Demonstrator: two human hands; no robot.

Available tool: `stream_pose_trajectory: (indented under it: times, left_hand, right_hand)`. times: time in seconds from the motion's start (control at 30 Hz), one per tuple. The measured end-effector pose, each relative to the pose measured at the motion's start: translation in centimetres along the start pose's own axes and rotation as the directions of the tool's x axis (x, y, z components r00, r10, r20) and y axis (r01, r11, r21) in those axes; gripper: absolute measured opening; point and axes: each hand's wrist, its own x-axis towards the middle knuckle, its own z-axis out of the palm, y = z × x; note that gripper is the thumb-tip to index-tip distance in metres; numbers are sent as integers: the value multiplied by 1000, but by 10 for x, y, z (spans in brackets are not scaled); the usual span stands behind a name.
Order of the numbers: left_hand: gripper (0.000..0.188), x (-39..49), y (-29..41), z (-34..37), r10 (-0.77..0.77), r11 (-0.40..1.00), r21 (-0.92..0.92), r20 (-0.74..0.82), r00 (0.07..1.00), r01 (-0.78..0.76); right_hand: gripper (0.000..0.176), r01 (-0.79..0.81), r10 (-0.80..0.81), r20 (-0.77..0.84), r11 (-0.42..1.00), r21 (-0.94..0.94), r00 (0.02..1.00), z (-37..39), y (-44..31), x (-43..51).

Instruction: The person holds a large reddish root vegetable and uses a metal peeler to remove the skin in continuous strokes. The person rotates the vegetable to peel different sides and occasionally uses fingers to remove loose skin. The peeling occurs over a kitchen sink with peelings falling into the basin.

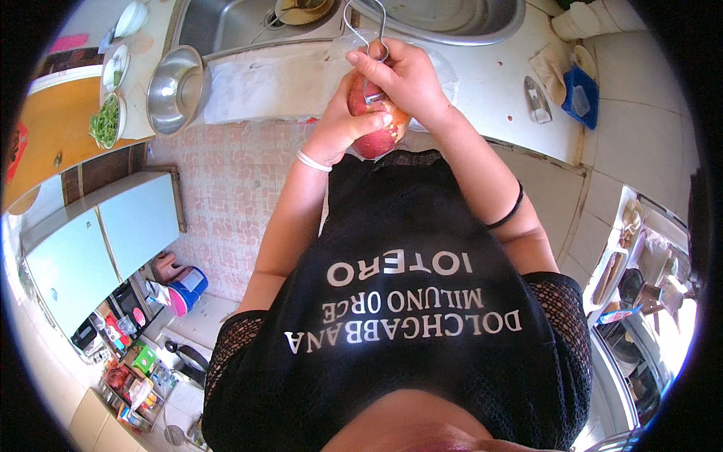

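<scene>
My left hand grips a large red-skinned sweet potato from the side, its thumb lying across the front. A few pale scraped patches show on its skin. In my right hand is a metal peeler with a looped wire handle. The peeler's blade rests against the upper part of the sweet potato, and the wire loop sticks up past my fingers. Both hands are above the front edge of the white counter. Crumpled clear plastic lies behind them.
A sink and a large metal basin lie beyond my hands. To the left stand a steel bowl and a bowl of green vegetables. At right are a metal-bladed tool and a blue plastic container.
</scene>
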Motion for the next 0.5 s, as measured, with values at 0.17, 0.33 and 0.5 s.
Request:
stream_pose_trajectory:
  times: [0.17, 0.33, 0.5]
  left_hand:
    - [97, 0, -5, -2, -12, 1000, 23, -56, 998, 13]
    - [101, -9, -2, 7, 37, 996, 77, -49, 998, -33]
    - [105, -15, 4, 13, 71, 995, 67, -41, 997, -68]
  right_hand:
    - [43, -119, 130, -164, 990, 74, 978, 6, 12, 6]
    - [39, -142, 189, -317, 976, 166, 930, -10, 45, 33]
    - [36, -143, 289, -321, 901, 409, 902, -21, 57, 36]
